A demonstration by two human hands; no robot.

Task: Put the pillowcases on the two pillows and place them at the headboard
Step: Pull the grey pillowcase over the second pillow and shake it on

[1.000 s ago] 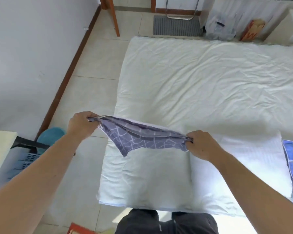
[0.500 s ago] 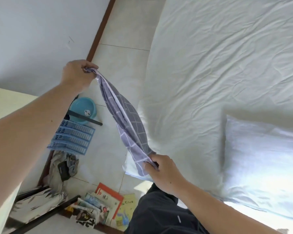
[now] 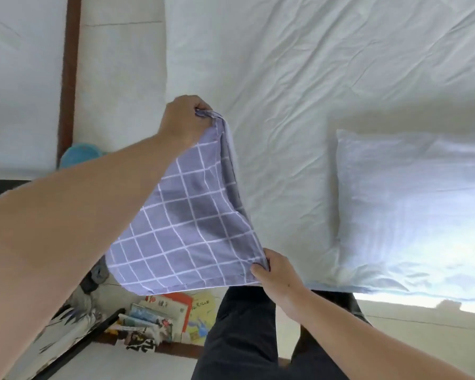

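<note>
While you stand at the edge of the wide bed with its wrinkled white sheet (image 3: pixel 299 64), the pale tiled floor (image 3: pixel 121 64) runs along its left side up to a dark brown baseboard (image 3: pixel 69 64) and a white wall (image 3: pixel 19 78). A round turquoise basin (image 3: pixel 78 154) sits on the floor near the baseboard. Lower left, a heap of colourful books and magazines (image 3: pixel 162 316) lies on the floor beside a black metal frame (image 3: pixel 93 335). Your legs in dark trousers (image 3: pixel 239 338) are at the bottom of the view.

A bare white rectangular pillow (image 3: pixel 412 209) lies on the bed at the right, close to the near edge, and it has no cover.

You hold the grey-purple pillowcase with a white grid pattern (image 3: pixel 187 229) in the air over the bed's left edge, apart from the pillow. Your left hand (image 3: pixel 184 119) is raised and its grip is closed, the curled fingers bunching the upper corner of the cloth. Your right hand (image 3: pixel 274 272) is lower and near your body; its grip pinches the lower corner between the thumb and the fingers. The cloth hangs stretched between the two hands, and its loose part drops to the left, under your left forearm.
</note>
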